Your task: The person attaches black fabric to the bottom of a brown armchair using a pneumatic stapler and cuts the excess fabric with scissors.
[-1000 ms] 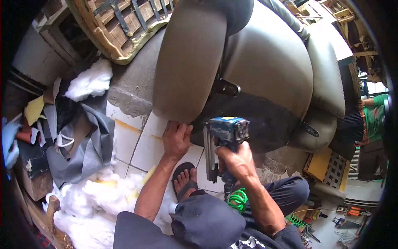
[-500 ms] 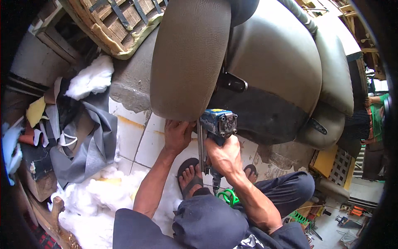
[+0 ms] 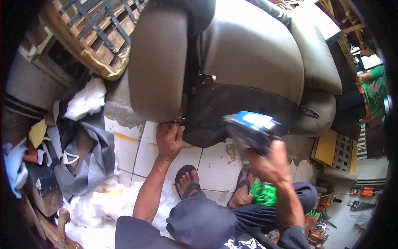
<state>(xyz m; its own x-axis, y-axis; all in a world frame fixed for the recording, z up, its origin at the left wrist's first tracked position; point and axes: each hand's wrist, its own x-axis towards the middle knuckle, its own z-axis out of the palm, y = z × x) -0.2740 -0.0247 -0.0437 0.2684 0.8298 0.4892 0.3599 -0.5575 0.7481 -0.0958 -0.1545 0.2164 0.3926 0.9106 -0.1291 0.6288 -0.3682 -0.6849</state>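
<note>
A brown leather-look armrest [image 3: 157,66] stands upright at the front of a matching sofa seat [image 3: 253,54]. My left hand [image 3: 169,141] is at its lower edge, fingers curled and closed on that edge; a small shiny bit shows beside the fingertips. To the right, my right hand [image 3: 269,164] grips a blue and black pneumatic staple gun [image 3: 255,128], blurred by motion and held apart from the armrest. A green coiled air hose [image 3: 264,194] hangs below it. Black lining cloth [image 3: 240,108] covers the seat's lower front between the hands and the seat.
White stuffing [image 3: 103,207] and grey leather-look scraps [image 3: 85,153] lie at left. A wooden frame with webbing [image 3: 99,33] leans at upper left. Tools [image 3: 360,203] lie on the floor at right. Another person in green [image 3: 373,89] is at far right. My sandalled feet [image 3: 188,181] stand on white tiles.
My right hand has drawn the staple gun away from the armrest, to the right. The left hand stays at the armrest's lower edge. The view has shifted, with the sofa now further left.
</note>
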